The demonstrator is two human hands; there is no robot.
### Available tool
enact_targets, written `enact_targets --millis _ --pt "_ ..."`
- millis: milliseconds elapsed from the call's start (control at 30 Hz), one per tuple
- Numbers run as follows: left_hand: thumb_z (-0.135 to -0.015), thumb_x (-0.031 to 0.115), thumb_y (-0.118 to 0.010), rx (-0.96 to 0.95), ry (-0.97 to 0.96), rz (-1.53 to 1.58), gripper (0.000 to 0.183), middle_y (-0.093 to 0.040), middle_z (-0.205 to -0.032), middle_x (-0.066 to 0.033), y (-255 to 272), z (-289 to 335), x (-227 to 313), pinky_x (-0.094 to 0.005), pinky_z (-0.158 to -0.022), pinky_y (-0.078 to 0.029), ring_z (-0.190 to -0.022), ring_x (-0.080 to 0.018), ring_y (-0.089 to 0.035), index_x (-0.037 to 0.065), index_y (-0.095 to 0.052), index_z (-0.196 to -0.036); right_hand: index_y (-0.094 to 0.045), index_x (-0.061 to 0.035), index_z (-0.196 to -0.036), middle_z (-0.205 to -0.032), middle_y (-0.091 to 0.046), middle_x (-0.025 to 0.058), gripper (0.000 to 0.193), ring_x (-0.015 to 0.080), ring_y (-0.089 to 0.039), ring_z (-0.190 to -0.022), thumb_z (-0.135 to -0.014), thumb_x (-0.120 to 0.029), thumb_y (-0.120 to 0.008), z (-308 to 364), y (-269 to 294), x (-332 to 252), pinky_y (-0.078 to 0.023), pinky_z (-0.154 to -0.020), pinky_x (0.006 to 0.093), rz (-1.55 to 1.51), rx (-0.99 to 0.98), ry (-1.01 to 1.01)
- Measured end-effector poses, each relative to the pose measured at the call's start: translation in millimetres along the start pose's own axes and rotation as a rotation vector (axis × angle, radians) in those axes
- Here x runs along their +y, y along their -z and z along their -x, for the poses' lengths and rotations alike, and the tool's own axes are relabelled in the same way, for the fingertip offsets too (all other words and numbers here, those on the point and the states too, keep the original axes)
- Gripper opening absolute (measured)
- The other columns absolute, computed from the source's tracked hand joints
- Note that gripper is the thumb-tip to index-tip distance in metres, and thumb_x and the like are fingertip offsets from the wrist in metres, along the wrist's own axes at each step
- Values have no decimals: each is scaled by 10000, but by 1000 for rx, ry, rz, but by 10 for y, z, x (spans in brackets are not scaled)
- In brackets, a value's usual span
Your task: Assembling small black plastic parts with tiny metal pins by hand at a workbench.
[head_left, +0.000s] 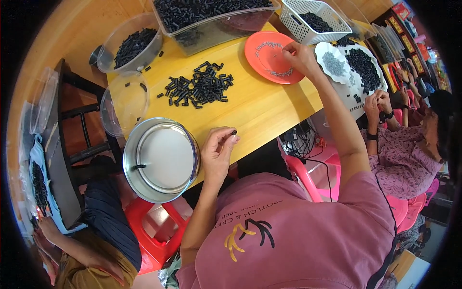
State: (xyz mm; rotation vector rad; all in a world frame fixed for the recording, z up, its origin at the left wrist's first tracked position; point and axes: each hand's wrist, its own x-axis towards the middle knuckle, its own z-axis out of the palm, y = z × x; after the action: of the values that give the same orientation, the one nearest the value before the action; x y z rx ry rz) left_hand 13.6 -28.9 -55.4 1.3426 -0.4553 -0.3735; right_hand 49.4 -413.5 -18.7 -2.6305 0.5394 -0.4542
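My left hand [216,151] is closed at the table's front edge, right of the round metal tin [166,156]. Between its thumb and fingertips is a small black plastic piece [234,132]. A similar black piece [140,166] lies inside the tin. My right hand [302,60] reaches over the right side of an orange-red plate [257,55]. Its fingers are pinched together, and whatever may be in them is too small to see. Tiny silvery metal parts [268,45] lie around that plate. Between the tin and the plate, a loose heap of short black tubular pieces [199,86] is spread on the yellow table [250,108].
A large clear bin [216,36] and a round clear tub [153,50] hold black pieces at the back. A clear lid [118,103] lies left. Rightward are a white basket [299,29] and a white dish [325,49] of grey parts. People sit on both sides.
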Motion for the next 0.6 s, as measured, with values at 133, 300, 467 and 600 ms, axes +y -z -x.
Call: enact_targets --millis 133,300,467,600 --pt "-941 -47 -609 5 5 19 139 -596 -1068 -84 3 -5 -21 -274 -807 -543 -905 -154 -660 -34 -620 -1079 -720 -56 -1015 -931 -734 145 265 271 -707 -859 -837 -245 -664 -39 26 37 -542 -801 372 -88 -116 -16" --pt "-930 -46 -623 10 7 24 150 -603 -1060 -85 -9 -12 -7 -265 -807 -543 -904 -153 -662 -37 -634 -1079 -720 -57 -1008 -960 -735 136 250 292 -702 -892 -849 -243 -671 -79 33 35 -540 -815 384 -34 -96 45" --pt "-918 -46 -638 17 12 30 162 -611 -1048 -85 -11 9 -18 -256 -805 -542 -905 -152 -666 -37 -650 -1079 -711 -53 -1033 -993 -729 124 207 298 -694 -879 -873 -179 -671 -147 -30 33 -539 -804 390 92 -103 287" --pt "-930 -43 -625 27 16 24 157 -609 -1052 -83 0 32 -2 -268 -813 -543 -907 -153 -664 -35 -635 -1086 -702 -61 -1034 -982 -719 119 207 316 -686 -887 -873 -186 -665 -118 2 -140 -536 -802 411 245 -184 298"
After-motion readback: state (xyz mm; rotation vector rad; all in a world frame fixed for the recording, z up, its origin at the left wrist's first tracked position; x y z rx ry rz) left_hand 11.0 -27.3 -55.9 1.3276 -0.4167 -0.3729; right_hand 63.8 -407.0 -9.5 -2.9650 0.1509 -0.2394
